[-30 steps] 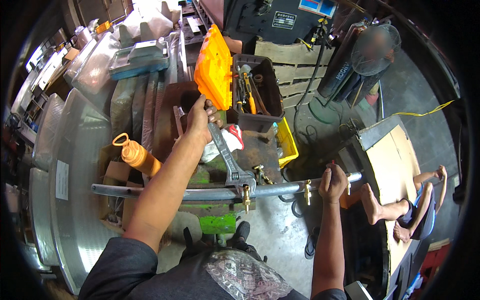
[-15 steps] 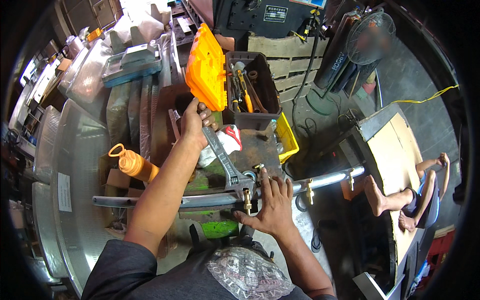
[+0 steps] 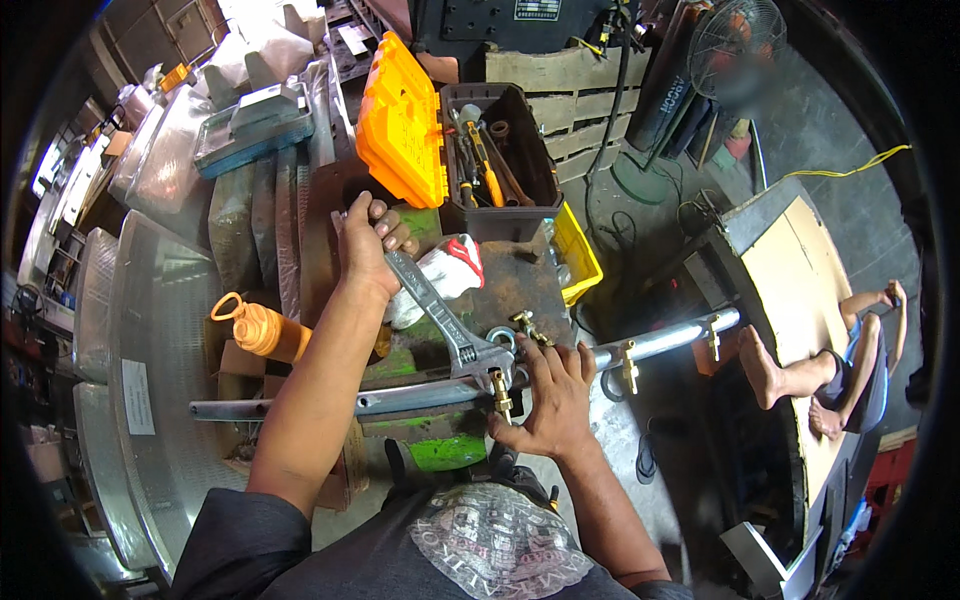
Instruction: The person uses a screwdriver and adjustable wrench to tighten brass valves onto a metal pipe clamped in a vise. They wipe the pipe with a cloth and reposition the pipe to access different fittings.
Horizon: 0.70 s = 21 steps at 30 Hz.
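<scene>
My left hand [image 3: 370, 243] is wrapped round the handle of a large adjustable wrench [image 3: 434, 306]. The wrench head sits at a brass fitting [image 3: 501, 396] that stands out from a long silver metal pipe [image 3: 655, 344]. Just right of that fitting, my right hand [image 3: 552, 408] grips the pipe, fingers over its top and thumb on the near side. Farther right the pipe carries another brass fitting [image 3: 629, 368] and one more [image 3: 713, 338] near its end. Behind my right fingers lie loose brass parts [image 3: 529, 326] and a metal ring [image 3: 502, 338].
A black toolbox [image 3: 500, 224] with a raised orange lid [image 3: 400, 130] stands behind the white glove [image 3: 440, 282]. A yellow bin [image 3: 577, 255] is beside it. Left is an orange bottle [image 3: 262, 332]. Another person's bare legs [image 3: 795, 378] rest on a cardboard-covered surface at right.
The wrench handle has swung slightly left with my left hand, its head staying at the brass fitting. My right hand remains on the pipe. The whole view has shifted a little.
</scene>
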### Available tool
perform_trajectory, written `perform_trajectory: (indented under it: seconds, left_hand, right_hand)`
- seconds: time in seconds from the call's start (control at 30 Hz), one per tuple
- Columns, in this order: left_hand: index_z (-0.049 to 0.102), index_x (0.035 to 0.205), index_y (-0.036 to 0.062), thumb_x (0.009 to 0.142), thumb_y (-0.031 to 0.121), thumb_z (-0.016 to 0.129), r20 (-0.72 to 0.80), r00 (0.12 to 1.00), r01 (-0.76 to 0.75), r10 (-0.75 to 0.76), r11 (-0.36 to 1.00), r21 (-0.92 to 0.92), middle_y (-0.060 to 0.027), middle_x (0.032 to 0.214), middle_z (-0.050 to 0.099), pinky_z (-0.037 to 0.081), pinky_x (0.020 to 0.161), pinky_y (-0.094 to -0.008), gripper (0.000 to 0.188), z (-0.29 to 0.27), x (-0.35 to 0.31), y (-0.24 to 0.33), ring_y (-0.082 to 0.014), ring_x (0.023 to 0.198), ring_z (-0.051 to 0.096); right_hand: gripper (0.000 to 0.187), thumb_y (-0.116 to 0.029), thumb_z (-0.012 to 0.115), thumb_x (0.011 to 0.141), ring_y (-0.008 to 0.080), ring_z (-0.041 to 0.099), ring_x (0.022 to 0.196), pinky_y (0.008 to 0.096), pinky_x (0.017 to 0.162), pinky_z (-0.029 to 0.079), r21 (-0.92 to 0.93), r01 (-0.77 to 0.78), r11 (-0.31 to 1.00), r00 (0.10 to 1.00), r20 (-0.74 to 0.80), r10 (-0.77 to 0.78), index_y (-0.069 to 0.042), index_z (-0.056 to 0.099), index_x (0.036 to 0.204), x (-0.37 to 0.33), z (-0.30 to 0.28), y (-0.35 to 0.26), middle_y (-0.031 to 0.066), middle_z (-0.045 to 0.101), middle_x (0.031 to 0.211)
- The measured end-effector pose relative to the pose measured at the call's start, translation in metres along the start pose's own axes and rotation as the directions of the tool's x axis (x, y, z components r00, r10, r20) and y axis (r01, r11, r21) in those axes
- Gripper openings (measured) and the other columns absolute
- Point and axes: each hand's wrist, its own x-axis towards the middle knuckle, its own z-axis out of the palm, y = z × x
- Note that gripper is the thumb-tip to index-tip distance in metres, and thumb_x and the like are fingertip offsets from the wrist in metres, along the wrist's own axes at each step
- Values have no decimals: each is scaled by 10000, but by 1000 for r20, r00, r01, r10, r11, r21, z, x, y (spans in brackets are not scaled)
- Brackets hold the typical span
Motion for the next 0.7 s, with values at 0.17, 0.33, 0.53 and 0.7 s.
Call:
perform_trajectory:
  seconds: [0.17, 0.33, 0.53, 0.7]
  left_hand:
    - [451, 729, 219, 1053, 375, 453, -12, 1000, 25, -25, 999, 21, 86, 548, 319, 330, 523, -283, 360, 0, 7, 0, -78, 445, 292]
    - [442, 719, 218, 1026, 384, 473, -5, 994, 113, -113, 991, 73, 84, 548, 344, 325, 546, -303, 350, 1, 22, -9, -91, 457, 307]
    - [443, 737, 214, 1014, 324, 458, -32, 988, 152, -149, 979, 139, 80, 533, 335, 325, 539, -305, 298, 18, 26, -11, -90, 441, 303]
    - [444, 741, 194, 989, 266, 459, -33, 979, 203, -200, 966, 163, 62, 537, 339, 330, 523, -321, 258, 16, 36, -11, -102, 434, 303]
  right_hand:
    - [1016, -699, 715, 705, 378, 522, 1088, 545, 1089, 278, -7, 84, 996, 993, 80, -83, -14, 512, 1428, 7, -19, 1, 158, 588, 1067]
    - [1208, -768, 793, 569, 318, 549, 1022, 455, 980, 378, 53, 170, 984, 955, 236, -178, -20, 487, 1466, 14, -37, 15, 130, 627, 1062]
    - [1306, -805, 797, 454, 291, 599, 935, 425, 892, 420, 56, 169, 984, 971, 161, -176, -23, 505, 1457, 15, -29, 21, 95, 665, 990]
    - [1323, -810, 799, 438, 293, 618, 951, 429, 901, 424, 48, 129, 990, 964, 229, -137, -15, 505, 1454, 16, -29, 16, 112, 685, 1020]
